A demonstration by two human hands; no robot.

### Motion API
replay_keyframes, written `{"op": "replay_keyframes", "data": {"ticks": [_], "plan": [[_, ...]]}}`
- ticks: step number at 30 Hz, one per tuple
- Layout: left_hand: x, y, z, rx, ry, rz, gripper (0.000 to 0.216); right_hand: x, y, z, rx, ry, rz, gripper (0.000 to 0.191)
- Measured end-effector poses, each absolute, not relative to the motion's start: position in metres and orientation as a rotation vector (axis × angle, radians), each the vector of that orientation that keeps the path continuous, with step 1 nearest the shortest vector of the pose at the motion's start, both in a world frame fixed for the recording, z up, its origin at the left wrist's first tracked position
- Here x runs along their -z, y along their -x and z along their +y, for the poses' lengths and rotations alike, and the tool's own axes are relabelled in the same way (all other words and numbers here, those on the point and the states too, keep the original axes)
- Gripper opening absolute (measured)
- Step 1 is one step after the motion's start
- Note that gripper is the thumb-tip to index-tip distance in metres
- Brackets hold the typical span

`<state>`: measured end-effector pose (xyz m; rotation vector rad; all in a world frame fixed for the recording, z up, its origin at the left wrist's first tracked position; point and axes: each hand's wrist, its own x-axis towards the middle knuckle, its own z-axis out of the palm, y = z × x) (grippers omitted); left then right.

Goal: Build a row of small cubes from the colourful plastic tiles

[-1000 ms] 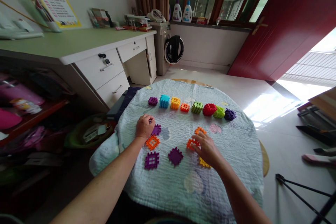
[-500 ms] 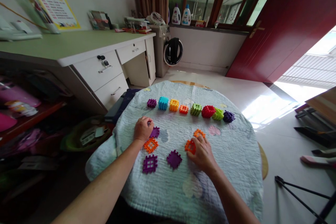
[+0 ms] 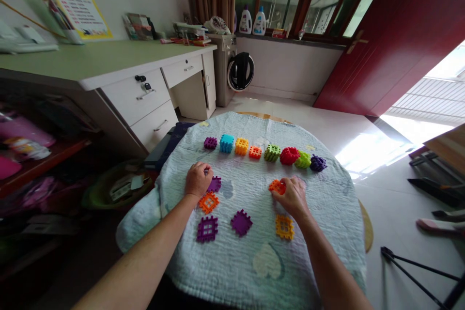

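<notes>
My right hand (image 3: 295, 196) pinches at an orange lattice building tile (image 3: 276, 186) on the right of the cloth. Its fingers hide part of it, so I cannot tell whether one or two orange pieces lie there. My left hand (image 3: 198, 179) rests closed on the cloth; a small dark bit shows at its fingertips, too small to name. Against it lies a purple tile (image 3: 215, 184), with an orange window tile (image 3: 209, 202) just below. Nearer me are a purple window tile (image 3: 207, 229), a solid purple tile (image 3: 241, 223) and a yellow window tile (image 3: 284, 227).
Across the round cloth-covered table (image 3: 254, 271) runs a row of coloured stacks, among them a blue stack (image 3: 226, 143), a red stack (image 3: 289, 155) and a dark purple stack (image 3: 317, 162). A desk (image 3: 109, 60) stands left; a black tripod leg (image 3: 417, 261) is at right.
My right hand has moved up and right, bringing an orange tile to the other orange one. The yellow tile now shows below it. My left hand has stayed in place.
</notes>
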<state>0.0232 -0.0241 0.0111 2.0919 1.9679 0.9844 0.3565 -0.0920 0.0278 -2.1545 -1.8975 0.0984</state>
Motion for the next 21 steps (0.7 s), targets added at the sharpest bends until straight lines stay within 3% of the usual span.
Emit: {"op": "replay_keyframes", "data": {"ticks": [13,21], "plan": [[-0.010,-0.023,-0.024,-1.002,-2.085,1.943,0.015,-0.035,-0.351,-0.093,-0.244,2.175,-1.913,0.045],[-0.013,-0.024,-0.024,-0.996,-2.061,1.952,0.015,-0.048,-0.345,-0.082,-0.243,2.194,-1.981,0.036]]}}
